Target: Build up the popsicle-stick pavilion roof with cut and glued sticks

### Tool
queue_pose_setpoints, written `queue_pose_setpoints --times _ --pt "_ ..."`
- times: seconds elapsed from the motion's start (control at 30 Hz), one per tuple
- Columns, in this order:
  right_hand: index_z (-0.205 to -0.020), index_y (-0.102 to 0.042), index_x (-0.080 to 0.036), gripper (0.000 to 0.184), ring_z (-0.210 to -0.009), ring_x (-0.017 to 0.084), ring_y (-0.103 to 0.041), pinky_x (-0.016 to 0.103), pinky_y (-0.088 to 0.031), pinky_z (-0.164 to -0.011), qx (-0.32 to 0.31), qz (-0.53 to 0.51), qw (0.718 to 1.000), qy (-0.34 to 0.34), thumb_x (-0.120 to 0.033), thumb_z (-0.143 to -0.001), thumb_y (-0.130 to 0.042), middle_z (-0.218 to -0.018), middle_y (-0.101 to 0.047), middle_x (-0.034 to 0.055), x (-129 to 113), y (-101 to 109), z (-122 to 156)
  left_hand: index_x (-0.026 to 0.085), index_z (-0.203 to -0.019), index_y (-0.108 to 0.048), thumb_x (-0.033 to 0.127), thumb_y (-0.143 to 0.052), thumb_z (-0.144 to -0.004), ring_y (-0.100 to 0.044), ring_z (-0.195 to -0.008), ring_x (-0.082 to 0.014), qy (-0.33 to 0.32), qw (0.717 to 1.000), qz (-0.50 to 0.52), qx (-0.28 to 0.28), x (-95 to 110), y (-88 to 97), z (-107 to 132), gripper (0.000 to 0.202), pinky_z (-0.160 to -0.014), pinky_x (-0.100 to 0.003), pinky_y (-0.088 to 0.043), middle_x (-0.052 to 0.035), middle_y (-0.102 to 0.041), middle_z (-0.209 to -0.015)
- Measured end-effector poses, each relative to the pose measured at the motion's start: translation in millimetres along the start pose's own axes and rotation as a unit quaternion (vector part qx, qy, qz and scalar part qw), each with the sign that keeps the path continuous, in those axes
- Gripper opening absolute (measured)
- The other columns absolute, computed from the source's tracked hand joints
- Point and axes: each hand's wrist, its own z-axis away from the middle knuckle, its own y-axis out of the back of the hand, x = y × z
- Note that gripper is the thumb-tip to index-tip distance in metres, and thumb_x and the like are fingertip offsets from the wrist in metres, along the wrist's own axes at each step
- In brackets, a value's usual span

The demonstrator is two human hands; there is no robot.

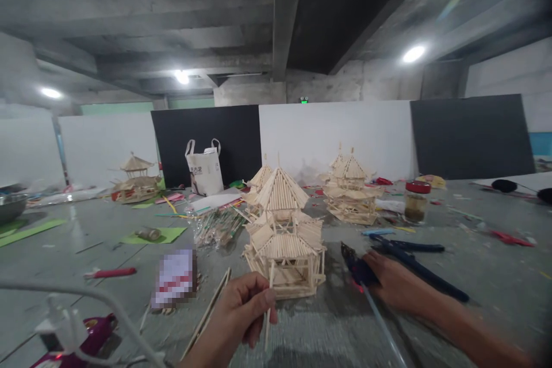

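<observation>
Pagoda point(283, 244) on table point(321, 333) ctr, glue gun point(363, 273) R, pliers point(422, 269) further R, tote point(207, 173) bk L, jar point(416, 206) bk R

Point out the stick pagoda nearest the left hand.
The front pagoda, just beyond the left hand. The far-left pagoda, rear-right pagodas and partly hidden pagoda behind it all stand farther back.

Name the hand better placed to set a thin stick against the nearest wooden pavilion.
Left, I'd judge. The left hand pinches a thin stick close by the nearest wooden pavilion. The right hand is off to the pavilion's right, at a dark glue gun, so it seems less ready.
</observation>
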Motion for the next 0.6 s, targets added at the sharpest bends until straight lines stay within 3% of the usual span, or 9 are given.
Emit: queue_pose_setpoints --times 0.1,0.3,0.37,0.5,0.6 --pt "-0.092 -0.057 -0.012 0.029 -0.087 0.03 -0.059 0.04 -0.045 -0.079 0.034 -0.04 0.998 -0.04 -0.033 -0.078 -0.044 -0.093 -0.063 0.0172 4.3 7.6 2.1 0.015 -0.062 -0.055 0.05 -0.062 -0.073 -0.03 -0.03 -0.0012 -0.005 1.0 0.007 0.024 3.6 -1.3 2.4 0.037 -0.032 -0.014 -0.019 0.0084 -0.041 -0.039" --pt "-0.08 -0.051 -0.021 0.03 -0.075 0.024 -0.059 0.034 -0.044 -0.069 0.071 -0.132 0.982 -0.112 -0.048 -0.083 -0.038 -0.08 -0.062 0.0082 0.4 12.5 -2.4 0.015 -0.061 -0.057 0.05 -0.064 -0.07 -0.026 -0.032 -0.0018 0.011 0.998 0.018 0.055 3.5 0.8 1.9 0.037 -0.034 -0.015 -0.018 0.0093 -0.036 -0.036" --pt "-0.077 -0.05 -0.021 0.033 -0.067 0.02 -0.059 0.03 -0.044 -0.061 0.064 -0.175 0.973 -0.133 -0.052 -0.083 -0.039 -0.071 -0.061 0.004 -3.8 9.6 -3.4 0.015 -0.06 -0.057 0.05 -0.064 -0.071 -0.026 -0.031 -0.0018 0.017 0.999 0.017 0.048 3.0 1.2 1.4 0.037 -0.034 -0.015 -0.018 0.0094 -0.035 -0.035" --pt "-0.073 -0.051 -0.019 0.044 -0.04 0.012 -0.049 0.023 -0.039 -0.041 0.007 -0.245 0.952 -0.184 -0.053 -0.092 -0.029 -0.046 -0.049 -0.005 -4.7 1.3 -4.3 0.014 -0.061 -0.057 0.05 -0.065 -0.07 -0.028 -0.03 -0.0005 0.024 0.999 0.019 0.034 5.1 0.3 2.0 0.038 -0.033 -0.016 -0.016 0.0061 -0.047 -0.042" --pt "-0.077 -0.056 -0.015 0.043 -0.04 0.008 -0.047 0.022 -0.042 -0.043 -0.017 -0.242 0.952 -0.187 -0.047 -0.095 -0.033 -0.051 -0.051 -0.0058 -0.6 -2.1 -4.3 0.014 -0.06 -0.057 0.05 -0.066 -0.069 -0.029 -0.03 0.0 0.032 0.999 0.015 0.034 6.6 0.0 2.2 0.038 -0.033 -0.016 -0.016 0.0051 -0.051 -0.045"
